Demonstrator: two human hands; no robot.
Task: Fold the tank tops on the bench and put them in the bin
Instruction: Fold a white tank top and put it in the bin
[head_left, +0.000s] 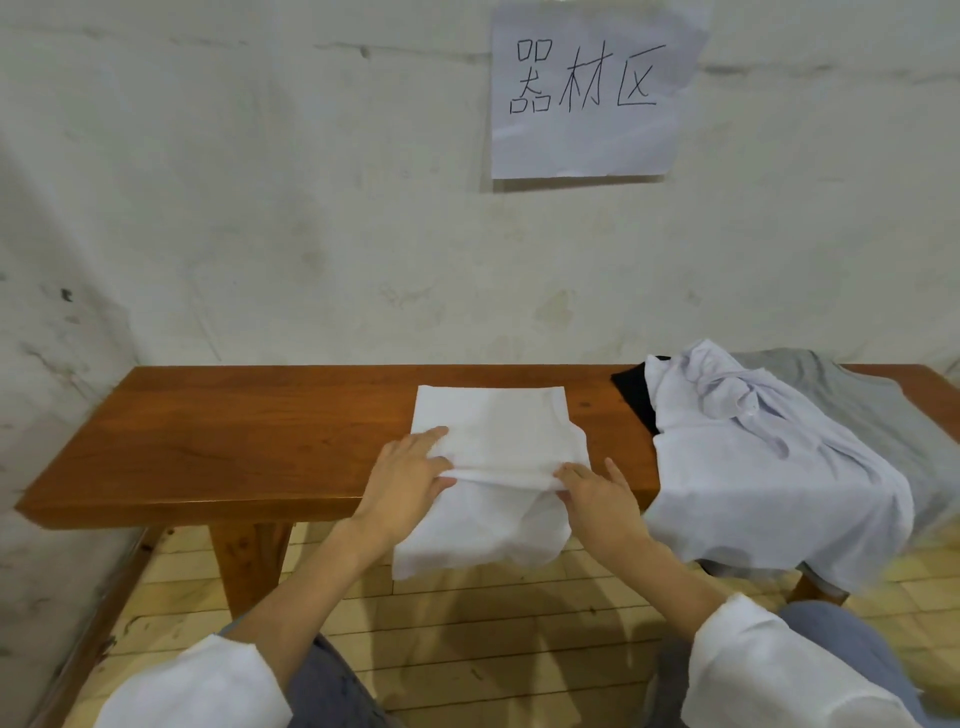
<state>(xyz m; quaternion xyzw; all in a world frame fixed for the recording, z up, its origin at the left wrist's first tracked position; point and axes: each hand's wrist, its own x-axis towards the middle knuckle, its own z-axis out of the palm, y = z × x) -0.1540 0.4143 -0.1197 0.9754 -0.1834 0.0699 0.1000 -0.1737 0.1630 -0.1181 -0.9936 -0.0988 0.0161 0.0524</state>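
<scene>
A white tank top lies across the middle of the brown wooden bench. Its near part hangs over the front edge toward the floor. My left hand pinches a fold of the cloth at its left side, thumb under the fold and fingers on top. My right hand pinches the same fold at its right side. On the right end of the bench lies a heap of tops: a crumpled white one on top, a grey one and a black one beneath. No bin is in view.
The bench stands against a stained white wall with a paper sign taped up. Its left half is bare wood. Pale floor tiles show below, with my knees at the bottom edge.
</scene>
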